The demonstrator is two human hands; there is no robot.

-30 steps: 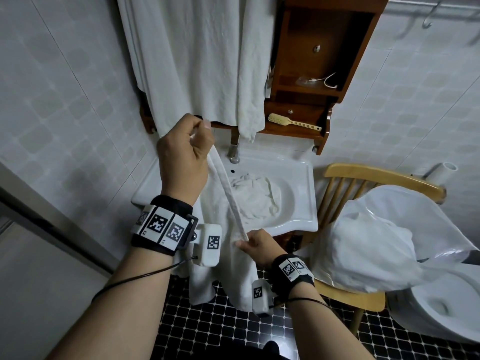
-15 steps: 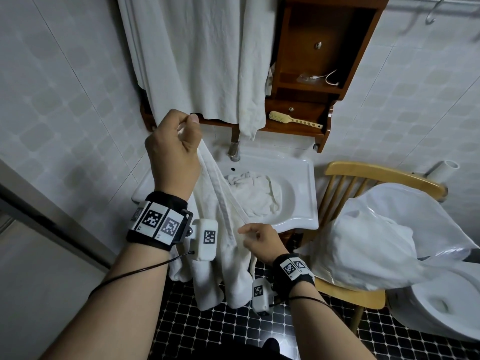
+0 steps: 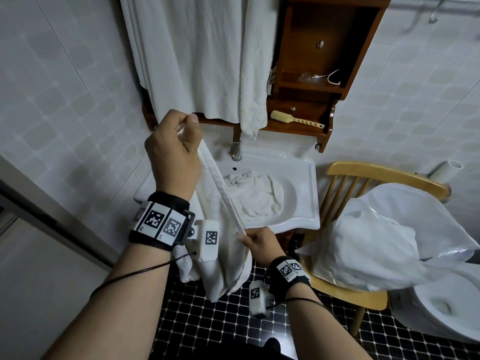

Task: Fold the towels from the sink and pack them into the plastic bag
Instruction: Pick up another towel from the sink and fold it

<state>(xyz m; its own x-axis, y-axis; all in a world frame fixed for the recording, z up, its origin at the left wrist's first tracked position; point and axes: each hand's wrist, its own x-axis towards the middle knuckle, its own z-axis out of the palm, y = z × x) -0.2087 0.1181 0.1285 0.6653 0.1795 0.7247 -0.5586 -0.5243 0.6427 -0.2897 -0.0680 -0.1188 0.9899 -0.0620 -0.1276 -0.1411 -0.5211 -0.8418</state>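
A person's left hand (image 3: 174,149), raised in front of the sink (image 3: 309,198), grips the top corner of a white towel (image 3: 220,203) with curled fingers. The right hand (image 3: 259,242) pinches the same hem lower down. The edge runs taut between them, and the rest hangs toward the tiled floor (image 3: 207,331). A second towel (image 3: 257,193) lies crumpled in the basin. The plastic bag (image 3: 376,237) sits on a wooden chair (image 3: 376,172) to the right.
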